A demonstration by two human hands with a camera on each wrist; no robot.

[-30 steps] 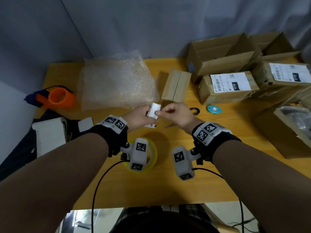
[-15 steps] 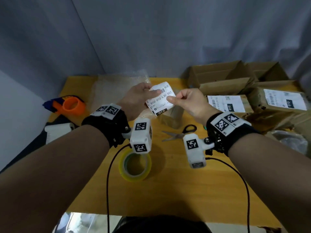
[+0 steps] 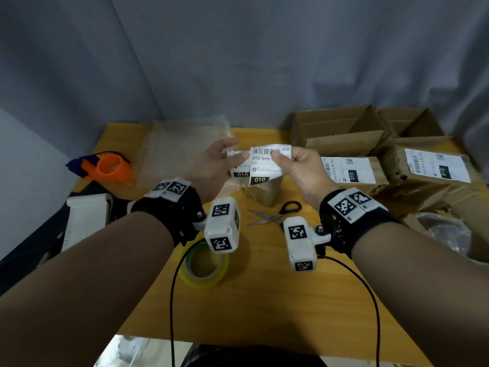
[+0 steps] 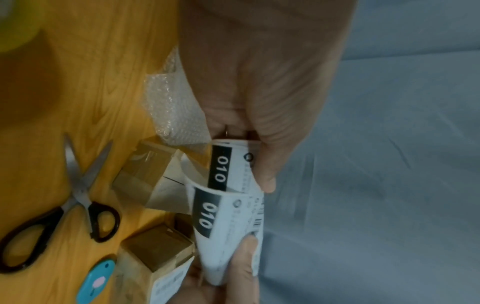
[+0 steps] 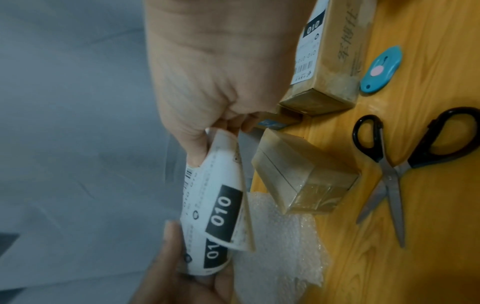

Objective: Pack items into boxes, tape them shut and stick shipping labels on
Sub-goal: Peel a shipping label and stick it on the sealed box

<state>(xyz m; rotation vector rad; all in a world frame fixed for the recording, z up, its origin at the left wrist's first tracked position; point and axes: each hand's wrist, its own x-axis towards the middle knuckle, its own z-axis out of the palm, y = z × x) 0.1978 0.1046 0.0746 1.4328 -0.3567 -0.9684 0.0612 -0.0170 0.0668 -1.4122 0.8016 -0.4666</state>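
Both hands are raised above the wooden surface (image 3: pixel 264 300), each pinching a shipping label. The left hand (image 3: pixel 211 168) grasps one label (image 3: pixel 236 165) between thumb and fingers, and the right hand (image 3: pixel 301 170) pinches a second label (image 3: pixel 264 165) that overlaps the first in front; whether the two sheets are stuck together or fully apart cannot be told. Both sheets curl, so most of their print is hidden, apart from a barcode and black "010" blocks. Below them on the surface stands a small taped box (image 5: pixel 306 172), largely covered by the labels in the head view. Open scissors (image 3: pixel 275 214) lie just beside it, and a yellowish tape roll (image 3: pixel 203 268) is partly hidden behind the left wrist camera. Bubble wrap (image 3: pixel 182 152) lies at the far side, blurred. To the right a labelled box (image 3: pixel 352 172) sits closed, with open boxes (image 3: pixel 341 128) behind it. A blue cutter (image 5: pixel 381 70) shows only in the wrist views.
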